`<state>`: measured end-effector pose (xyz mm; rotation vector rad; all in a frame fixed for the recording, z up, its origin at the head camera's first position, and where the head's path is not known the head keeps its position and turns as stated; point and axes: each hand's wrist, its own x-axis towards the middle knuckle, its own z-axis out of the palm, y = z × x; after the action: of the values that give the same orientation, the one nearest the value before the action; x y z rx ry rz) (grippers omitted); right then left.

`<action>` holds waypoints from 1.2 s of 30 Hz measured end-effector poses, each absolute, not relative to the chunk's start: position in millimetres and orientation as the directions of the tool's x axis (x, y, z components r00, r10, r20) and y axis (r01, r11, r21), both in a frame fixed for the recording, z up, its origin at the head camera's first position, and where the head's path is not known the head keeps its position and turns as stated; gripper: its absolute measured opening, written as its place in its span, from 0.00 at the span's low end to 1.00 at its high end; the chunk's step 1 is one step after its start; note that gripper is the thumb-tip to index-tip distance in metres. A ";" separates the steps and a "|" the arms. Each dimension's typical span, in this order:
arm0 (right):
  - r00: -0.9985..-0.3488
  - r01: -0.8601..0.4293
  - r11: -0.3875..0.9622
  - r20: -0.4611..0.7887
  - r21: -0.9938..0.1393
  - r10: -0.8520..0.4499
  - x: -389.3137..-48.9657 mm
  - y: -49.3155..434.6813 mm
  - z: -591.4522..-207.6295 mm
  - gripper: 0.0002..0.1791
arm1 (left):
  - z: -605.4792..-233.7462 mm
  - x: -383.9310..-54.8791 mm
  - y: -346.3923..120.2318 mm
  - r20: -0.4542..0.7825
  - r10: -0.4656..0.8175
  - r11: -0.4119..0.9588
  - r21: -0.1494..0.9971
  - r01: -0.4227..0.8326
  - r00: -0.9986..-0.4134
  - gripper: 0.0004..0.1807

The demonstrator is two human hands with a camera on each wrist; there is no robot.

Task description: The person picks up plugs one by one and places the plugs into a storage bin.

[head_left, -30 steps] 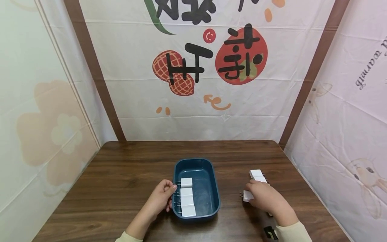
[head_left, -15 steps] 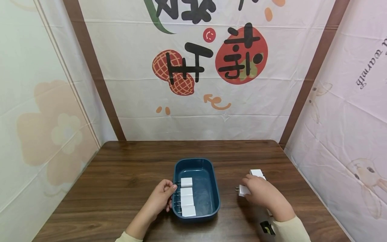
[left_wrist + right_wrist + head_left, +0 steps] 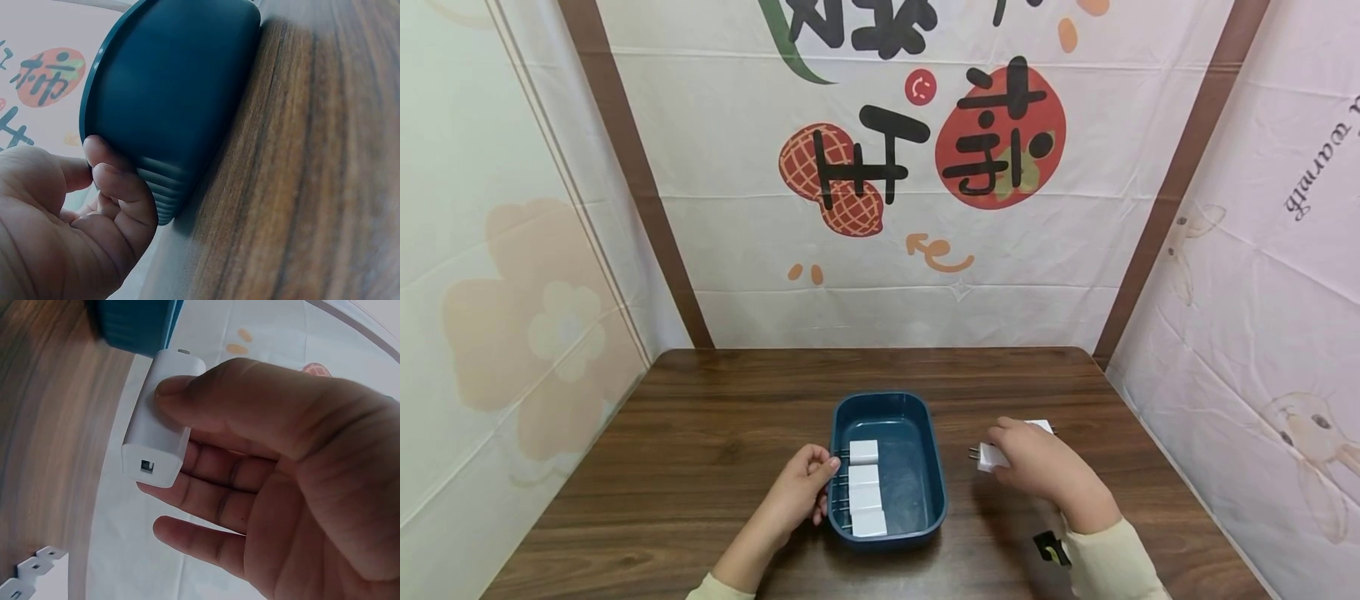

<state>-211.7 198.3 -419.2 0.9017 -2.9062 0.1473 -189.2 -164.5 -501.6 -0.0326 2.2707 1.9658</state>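
Observation:
My left hand (image 3: 797, 487) pinches the left rim of a dark blue plastic bin (image 3: 908, 487), thumb at the rim and fingers against the outer wall (image 3: 181, 81). Inside, along the bin's left side, lie several white USB charger plugs (image 3: 863, 477) in a column, prongs pointing left. My right hand (image 3: 1045, 467) grips another white charger plug (image 3: 992, 457) above the table, to the right of the bin. Its two prongs point left toward the bin. In the right wrist view, the thumb presses one face of this charger (image 3: 156, 419), and its end with a small port faces the camera.
More white charger plugs stand in a row on the table at the right, mostly hidden by my right hand; one (image 3: 1040, 425) shows behind it. A small black item (image 3: 1051, 548) is by my right sleeve. Printed cloth walls enclose the wooden table (image 3: 737, 400).
My right hand has lifted the charger plug from beside the row and carried it left and slightly away from me. My left hand and the bin have stayed in place.

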 end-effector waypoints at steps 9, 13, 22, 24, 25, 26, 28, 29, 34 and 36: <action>-0.813 -0.580 0.812 0.119 -0.069 -0.570 -217.1 185.1 -412.6 0.17 | -500.3 -188.3 -164.9 -0.112 0.071 0.144 0.984 -0.101 -0.991 0.12; -0.824 -0.565 0.821 0.088 -0.076 -0.559 -216.9 178.3 -408.3 0.16 | -500.9 -186.9 -164.7 -0.115 0.076 0.142 0.984 -0.103 -0.990 0.12; -0.844 -0.537 0.838 0.067 -0.102 -0.533 -221.7 162.5 -401.6 0.20 | -500.5 -185.2 -164.7 -0.117 0.078 0.134 0.985 -0.106 -0.990 0.12; -0.849 -0.528 0.843 0.056 -0.106 -0.525 -223.5 159.4 -400.7 0.20 | -500.3 -184.6 -164.2 -0.112 0.076 0.132 0.986 -0.101 -0.991 0.12; -0.849 -0.528 0.843 0.056 -0.106 -0.525 -224.5 158.2 -400.6 0.20 | -500.4 -184.5 -164.0 -0.110 0.074 0.132 0.986 -0.099 -0.991 0.12; -0.848 -0.530 0.841 0.055 -0.109 -0.527 -225.3 157.1 -400.4 0.20 | -500.2 -184.2 -163.8 -0.107 0.071 0.132 0.986 -0.097 -0.992 0.12; -0.838 -0.546 0.831 0.062 -0.107 -0.542 -227.2 155.1 -399.9 0.20 | -500.1 -184.0 -163.7 -0.105 0.067 0.136 0.986 -0.095 -0.992 0.11; -0.832 -0.555 0.825 0.068 -0.106 -0.551 -228.1 154.3 -399.7 0.20 | -500.3 -184.0 -163.8 -0.104 0.067 0.136 0.986 -0.094 -0.992 0.11; -0.812 -0.583 0.806 0.090 -0.100 -0.576 -231.9 150.6 -398.2 0.19 | -501.2 -184.9 -165.1 -0.101 0.073 0.134 0.987 -0.091 -0.992 0.11; -0.811 -0.585 0.804 0.087 -0.106 -0.579 -232.4 148.3 -396.3 0.20 | -502.0 -185.4 -165.1 -0.099 0.071 0.136 0.987 -0.089 -0.993 0.12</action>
<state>-232.4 148.3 -396.3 0.9485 -2.9358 0.1982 -185.4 -165.1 -502.0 -0.0177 2.2731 1.9886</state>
